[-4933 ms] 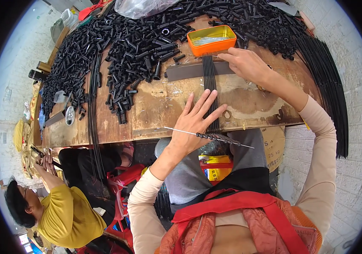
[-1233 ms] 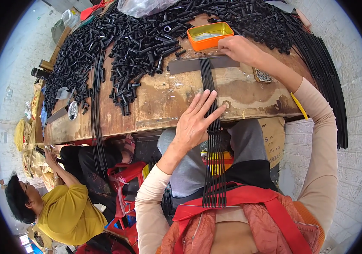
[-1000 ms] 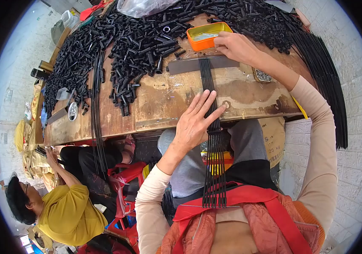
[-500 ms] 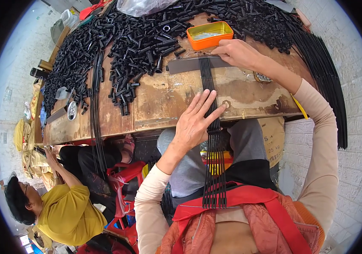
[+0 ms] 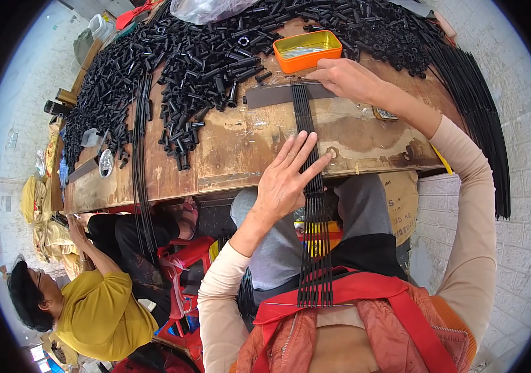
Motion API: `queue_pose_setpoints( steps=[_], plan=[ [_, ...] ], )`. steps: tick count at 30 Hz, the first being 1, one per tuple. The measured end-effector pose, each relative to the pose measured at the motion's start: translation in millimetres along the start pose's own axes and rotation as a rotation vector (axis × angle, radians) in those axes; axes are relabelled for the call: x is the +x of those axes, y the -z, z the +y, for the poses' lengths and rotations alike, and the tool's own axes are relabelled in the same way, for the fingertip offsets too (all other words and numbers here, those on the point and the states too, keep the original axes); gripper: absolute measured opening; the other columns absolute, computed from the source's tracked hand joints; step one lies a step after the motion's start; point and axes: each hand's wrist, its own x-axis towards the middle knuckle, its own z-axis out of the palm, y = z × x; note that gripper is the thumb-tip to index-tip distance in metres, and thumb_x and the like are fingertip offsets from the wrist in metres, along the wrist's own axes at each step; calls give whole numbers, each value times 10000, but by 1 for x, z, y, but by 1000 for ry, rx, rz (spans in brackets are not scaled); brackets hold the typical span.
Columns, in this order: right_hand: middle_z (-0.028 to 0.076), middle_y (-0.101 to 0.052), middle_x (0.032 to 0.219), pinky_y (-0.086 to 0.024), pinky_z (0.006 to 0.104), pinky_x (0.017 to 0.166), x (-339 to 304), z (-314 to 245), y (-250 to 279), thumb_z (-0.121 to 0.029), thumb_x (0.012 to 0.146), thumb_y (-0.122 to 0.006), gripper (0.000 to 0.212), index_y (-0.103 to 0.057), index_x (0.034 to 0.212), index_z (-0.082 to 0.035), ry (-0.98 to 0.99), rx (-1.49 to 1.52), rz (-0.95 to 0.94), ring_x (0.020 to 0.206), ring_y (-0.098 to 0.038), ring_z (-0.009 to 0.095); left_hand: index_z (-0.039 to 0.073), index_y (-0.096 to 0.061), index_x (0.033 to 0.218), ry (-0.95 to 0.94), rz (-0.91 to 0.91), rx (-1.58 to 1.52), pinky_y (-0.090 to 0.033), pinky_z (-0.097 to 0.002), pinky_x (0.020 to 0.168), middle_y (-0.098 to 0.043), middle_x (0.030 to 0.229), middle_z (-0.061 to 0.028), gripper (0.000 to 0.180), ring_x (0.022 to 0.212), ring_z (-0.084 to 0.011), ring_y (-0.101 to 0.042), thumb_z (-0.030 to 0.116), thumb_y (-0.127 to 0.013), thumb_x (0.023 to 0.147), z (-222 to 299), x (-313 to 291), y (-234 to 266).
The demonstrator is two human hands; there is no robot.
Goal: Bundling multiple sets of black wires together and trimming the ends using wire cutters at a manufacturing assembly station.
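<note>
A row of thin black rods [image 5: 315,233] runs from my lap up over the table edge, lying side by side. My left hand [image 5: 284,180] rests flat on them near the edge, its fingers stretched out and apart. Farther off, the rods' far ends lie across a dark flat bar [image 5: 268,96]. Just beyond that bar my right hand [image 5: 346,78] is closed in a pinch beside the rod ends; whatever sits between the fingertips is too small to make out. Close past it stands an orange box [image 5: 308,63] with a yellow inside, holding thin silvery pins.
Heaps of short black tubes [image 5: 203,68] cover the back and left of the wooden table [image 5: 228,158]. Long black rods [image 5: 486,137] hang over the right edge. A small dish [image 5: 385,114] of metal bits is under my right forearm. A co-worker [image 5: 94,311] in yellow sits at left.
My right hand has shifted very slightly to the left at the rod ends. The left hand and the rods stay where they were.
</note>
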Motion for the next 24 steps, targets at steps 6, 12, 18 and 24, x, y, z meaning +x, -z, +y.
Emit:
queue_pose_setpoints(
  steps=[6,12,18,24],
  plan=[
    [133,-584,900,-503,409,759,0,3,-2,-12,827,-599,317,-663,1137,-23,17,4,-2,851,-616,327,206,-542,1367,-2,4,-6,-280,-446,1160,-397,1494,-158,779,1399,-318,-360,-29,-598,627,0,1,-1],
    [134,-592,916,-505,413,767,1,2,-2,-9,825,-601,304,-665,1122,-19,5,15,-11,867,-618,331,183,-532,1356,-28,31,10,-285,-428,1163,-380,1498,-168,853,1395,-329,-354,-56,-616,542,-2,0,-5],
    [133,-627,909,-511,400,768,9,11,-14,-20,833,-615,243,-658,1072,-12,64,74,50,867,-628,329,179,-537,1351,-36,33,16,-288,-431,1161,-384,1494,-169,844,1393,-332,-356,-65,-602,546,-2,1,-5],
    [153,-661,898,-511,403,775,25,8,-13,-46,844,-624,146,-650,982,-6,-45,399,39,882,-645,335,179,-540,1349,-31,31,-5,-294,-433,1159,-384,1493,-173,850,1396,-331,-353,-64,-604,537,-2,1,-6]
  ],
)
